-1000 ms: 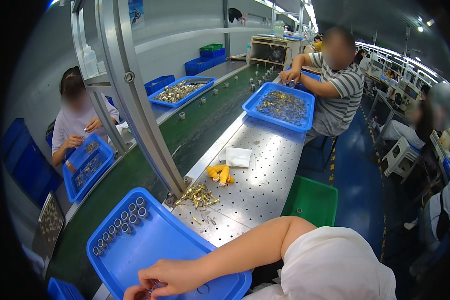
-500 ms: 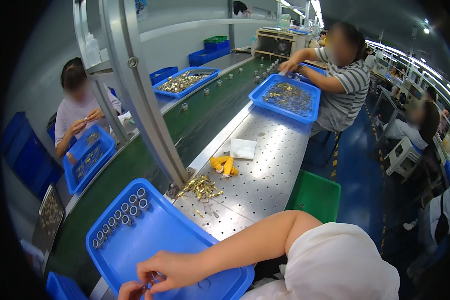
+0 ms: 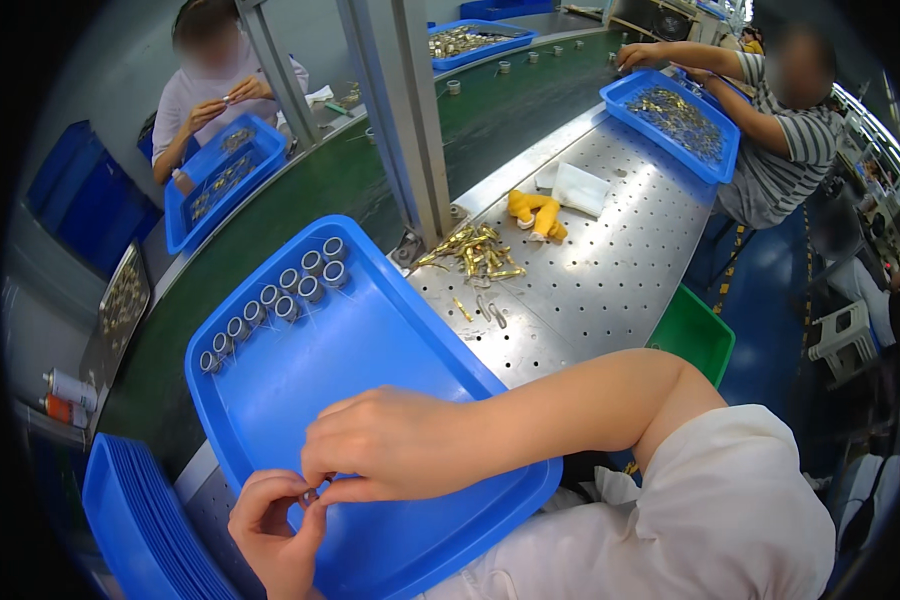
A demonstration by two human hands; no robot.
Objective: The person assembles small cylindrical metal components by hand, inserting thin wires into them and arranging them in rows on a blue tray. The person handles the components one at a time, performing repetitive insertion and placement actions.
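Observation:
Over the near part of a blue tray (image 3: 410, 350), my left hand (image 3: 275, 525) and my right hand (image 3: 380, 445) meet at the fingertips. Both are closed in a pinch around one small part, mostly covered by the fingers; its kind does not show. My right forearm crosses the tray from the right. Along the tray's far left side stand several short metal rings (image 3: 286, 307) in two rows, with thin wires sticking out of some of them. Beyond the tray's right rim lies a pile of brass-coloured pieces (image 3: 480, 250) on the perforated metal table (image 3: 590, 270).
A metal post (image 3: 398, 120) rises by the tray's far corner. Behind it runs a green conveyor belt (image 3: 350, 185). Yellow finger covers (image 3: 537, 214) and a white cloth (image 3: 578, 190) lie on the table. Stacked blue trays (image 3: 155, 520) stand at left. Two co-workers sit at further trays.
The view has tilted down and left, so the tray and my hands appear higher. My fingers are still pinched together over the tray. The far-right co-worker's arm reaches out over the belt.

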